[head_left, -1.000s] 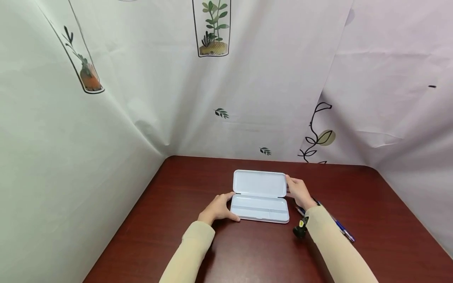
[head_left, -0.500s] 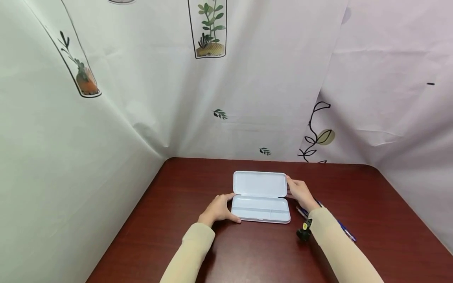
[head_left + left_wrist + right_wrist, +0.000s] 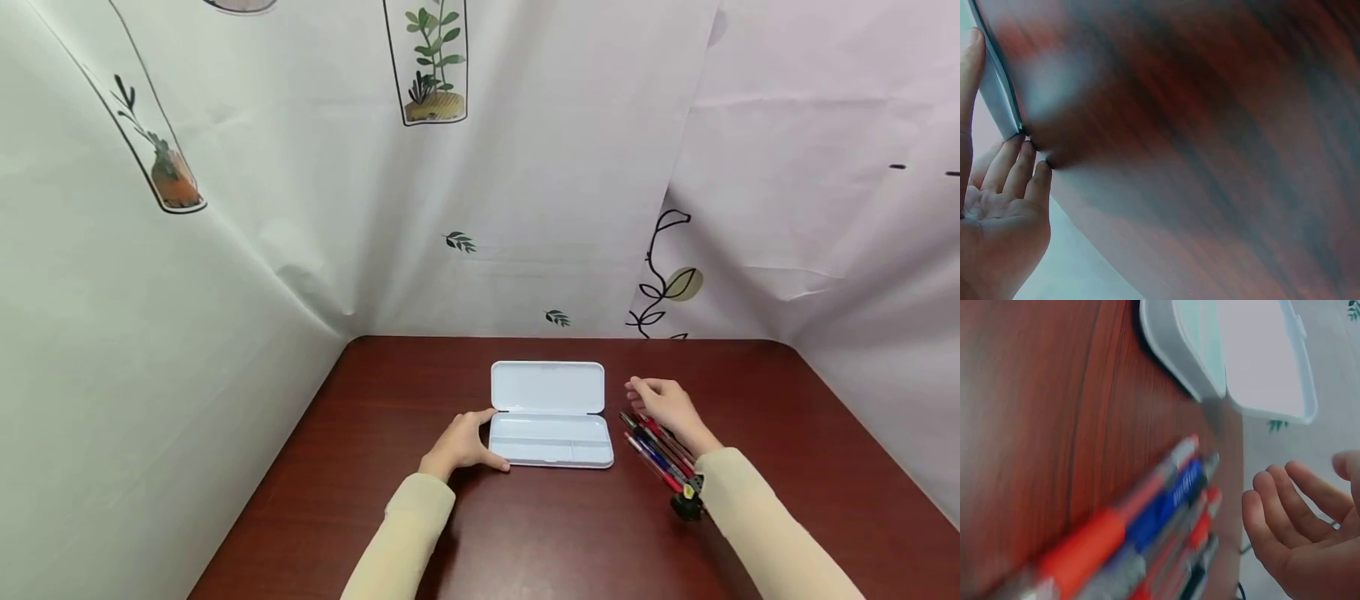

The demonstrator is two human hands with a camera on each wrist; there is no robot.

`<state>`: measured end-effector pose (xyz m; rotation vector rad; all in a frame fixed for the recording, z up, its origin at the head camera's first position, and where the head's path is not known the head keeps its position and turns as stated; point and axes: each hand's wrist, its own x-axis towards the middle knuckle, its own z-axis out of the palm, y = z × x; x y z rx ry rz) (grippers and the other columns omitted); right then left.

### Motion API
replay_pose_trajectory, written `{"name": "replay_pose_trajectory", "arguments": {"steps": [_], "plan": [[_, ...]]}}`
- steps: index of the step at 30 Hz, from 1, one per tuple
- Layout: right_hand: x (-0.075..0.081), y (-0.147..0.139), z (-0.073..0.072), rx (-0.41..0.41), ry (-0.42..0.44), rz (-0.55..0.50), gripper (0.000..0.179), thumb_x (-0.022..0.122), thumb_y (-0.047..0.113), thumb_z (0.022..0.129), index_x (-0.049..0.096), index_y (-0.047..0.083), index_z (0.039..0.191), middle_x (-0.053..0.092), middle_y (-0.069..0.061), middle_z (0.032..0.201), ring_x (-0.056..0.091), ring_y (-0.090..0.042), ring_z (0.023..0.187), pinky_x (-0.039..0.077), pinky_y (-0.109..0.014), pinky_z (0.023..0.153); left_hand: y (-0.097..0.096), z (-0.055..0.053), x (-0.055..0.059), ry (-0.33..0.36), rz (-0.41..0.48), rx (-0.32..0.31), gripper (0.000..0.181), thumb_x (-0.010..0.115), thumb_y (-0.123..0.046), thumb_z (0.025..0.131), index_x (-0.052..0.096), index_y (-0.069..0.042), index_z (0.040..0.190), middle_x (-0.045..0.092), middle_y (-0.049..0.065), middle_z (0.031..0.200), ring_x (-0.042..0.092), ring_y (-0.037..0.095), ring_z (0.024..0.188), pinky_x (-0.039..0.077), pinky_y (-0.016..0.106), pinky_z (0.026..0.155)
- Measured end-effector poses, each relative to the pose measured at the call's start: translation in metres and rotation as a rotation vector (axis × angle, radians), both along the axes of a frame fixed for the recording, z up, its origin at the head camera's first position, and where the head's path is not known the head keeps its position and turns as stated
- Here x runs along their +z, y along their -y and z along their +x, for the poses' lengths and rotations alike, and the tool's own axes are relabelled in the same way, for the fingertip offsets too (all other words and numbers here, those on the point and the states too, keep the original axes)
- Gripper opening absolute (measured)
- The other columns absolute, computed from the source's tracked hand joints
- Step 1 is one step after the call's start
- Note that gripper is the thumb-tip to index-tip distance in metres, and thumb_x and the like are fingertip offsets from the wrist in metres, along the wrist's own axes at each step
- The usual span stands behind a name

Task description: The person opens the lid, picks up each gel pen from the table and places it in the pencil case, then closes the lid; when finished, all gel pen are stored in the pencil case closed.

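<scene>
A white pencil case (image 3: 551,427) lies opened on the table, its lid tipped back and its divided tray bare. At its left end my left hand (image 3: 459,446) holds the case, thumb at the front corner and fingers at the side near the hinge. In the left wrist view those fingertips (image 3: 1022,150) meet the case's edge. My right hand (image 3: 667,408) hovers right of the case, above the far ends of several pens (image 3: 656,450), fingers loosely bent with nothing in them. Red and blue pens (image 3: 1166,500) lie side by side below that hand in the right wrist view.
The dark red-brown wooden table (image 3: 375,500) ends at a pale curtain (image 3: 540,183) printed with plants, behind and on both sides. A small black device (image 3: 686,504) sits at my right wrist, over the pens' near ends.
My right hand has let go of the lid's right edge and moved right, over the pens, which now show more fully. My left hand stays on the case.
</scene>
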<state>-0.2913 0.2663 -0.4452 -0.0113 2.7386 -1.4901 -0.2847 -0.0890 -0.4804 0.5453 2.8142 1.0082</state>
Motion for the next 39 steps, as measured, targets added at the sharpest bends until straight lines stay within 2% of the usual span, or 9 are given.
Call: {"name": "replay_pose_trajectory", "arguments": {"steps": [5, 9, 12, 18, 25, 32, 39], "plan": [[0.002, -0.024, 0.013, 0.023, -0.034, 0.133, 0.047, 0.049, 0.032, 0.103, 0.06, -0.007, 0.127, 0.066, -0.027, 0.116, 0.067, -0.033, 0.099, 0.057, -0.041, 0.081, 0.002, 0.0, 0.0, -0.001, 0.016, 0.004, 0.096, 0.096, -0.033, 0.056, 0.054, -0.003, 0.138, 0.059, 0.013, 0.135, 0.056, 0.024, 0.124, 0.047, 0.04, 0.101], [0.0, -0.04, 0.024, 0.034, -0.053, 0.25, 0.044, 0.052, 0.032, 0.101, 0.062, -0.004, 0.126, 0.064, -0.027, 0.122, 0.062, -0.038, 0.106, 0.053, -0.049, 0.084, 0.003, -0.001, -0.001, -0.006, 0.011, 0.004, 0.097, 0.096, -0.033, 0.057, 0.054, -0.003, 0.138, 0.059, 0.013, 0.136, 0.056, 0.023, 0.124, 0.047, 0.039, 0.101], [-0.002, -0.051, 0.032, 0.031, -0.059, 0.298, 0.04, 0.053, 0.028, 0.101, 0.064, -0.003, 0.124, 0.06, -0.029, 0.126, 0.058, -0.043, 0.112, 0.05, -0.056, 0.087, 0.002, -0.001, -0.001, -0.007, 0.013, 0.001, 0.097, 0.096, -0.034, 0.057, 0.054, -0.003, 0.138, 0.059, 0.013, 0.135, 0.056, 0.023, 0.124, 0.047, 0.039, 0.101], [-0.004, -0.069, 0.043, 0.008, -0.064, 0.337, 0.035, 0.058, 0.022, 0.098, 0.066, -0.004, 0.119, 0.061, -0.031, 0.121, 0.058, -0.044, 0.107, 0.05, -0.056, 0.082, 0.002, -0.003, -0.001, -0.01, 0.007, -0.003, 0.097, 0.096, -0.034, 0.057, 0.054, -0.004, 0.139, 0.059, 0.013, 0.135, 0.056, 0.023, 0.124, 0.048, 0.039, 0.101], [-0.01, -0.084, 0.05, 0.032, -0.092, 0.404, 0.029, 0.067, 0.014, 0.09, 0.068, -0.006, 0.112, 0.069, -0.023, 0.1, 0.064, -0.027, 0.083, 0.054, -0.046, 0.071, 0.001, -0.005, 0.0, -0.009, 0.0, 0.006, 0.096, 0.096, -0.033, 0.056, 0.055, -0.005, 0.138, 0.059, 0.013, 0.135, 0.057, 0.023, 0.122, 0.047, 0.039, 0.101], [-0.012, -0.09, 0.057, 0.061, -0.064, 0.435, 0.03, 0.072, 0.01, 0.084, 0.068, -0.007, 0.108, 0.07, -0.017, 0.094, 0.065, -0.029, 0.085, 0.054, -0.049, 0.075, 0.001, -0.002, 0.001, 0.004, 0.008, 0.003, 0.095, 0.095, -0.031, 0.058, 0.053, -0.005, 0.14, 0.057, 0.013, 0.138, 0.054, 0.025, 0.126, 0.046, 0.04, 0.103], [-0.019, -0.089, 0.061, 0.075, -0.043, 0.461, 0.028, 0.07, 0.005, 0.081, 0.068, -0.006, 0.107, 0.068, -0.008, 0.087, 0.06, -0.021, 0.079, 0.05, -0.039, 0.068, 0.004, -0.001, -0.001, 0.015, 0.0, -0.006, 0.097, 0.095, -0.031, 0.059, 0.051, -0.005, 0.141, 0.057, 0.013, 0.138, 0.054, 0.025, 0.127, 0.047, 0.04, 0.102]]}}
